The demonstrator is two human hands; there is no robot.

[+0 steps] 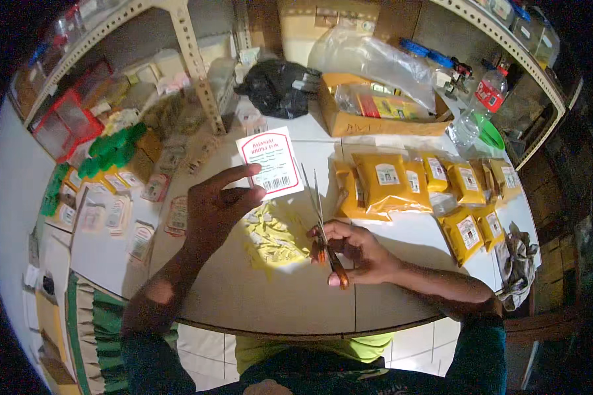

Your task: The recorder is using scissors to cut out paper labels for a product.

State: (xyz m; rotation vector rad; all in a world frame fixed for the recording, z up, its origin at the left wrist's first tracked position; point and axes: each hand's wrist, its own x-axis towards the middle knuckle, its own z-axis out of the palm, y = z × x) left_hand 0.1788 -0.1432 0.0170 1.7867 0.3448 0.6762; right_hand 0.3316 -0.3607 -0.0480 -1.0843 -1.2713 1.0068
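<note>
Between thumb and fingers, my left hand point(222, 202) holds a white printed paper label point(273, 163) with a red border and a barcode. It is raised above the tabletop point(257, 311). My right hand point(360, 252) grips a pair of scissors point(321, 212) by its orange-brown handles. The blades point up and stand slightly apart, just right of the label without touching it. Below and between both hands lies a yellow patterned cloth or crumpled sheet point(276, 234); its material is hard to tell.
Several packets of orange-yellow powder point(390, 182) lie at the right. Loose labels point(117, 212) are spread at the left, near bottles with green caps point(111, 150). Behind stand a black plastic bag point(279, 91), a cardboard box point(390, 126) and a plastic bottle point(479, 108). A crumpled cloth point(519, 266) sits at the right edge.
</note>
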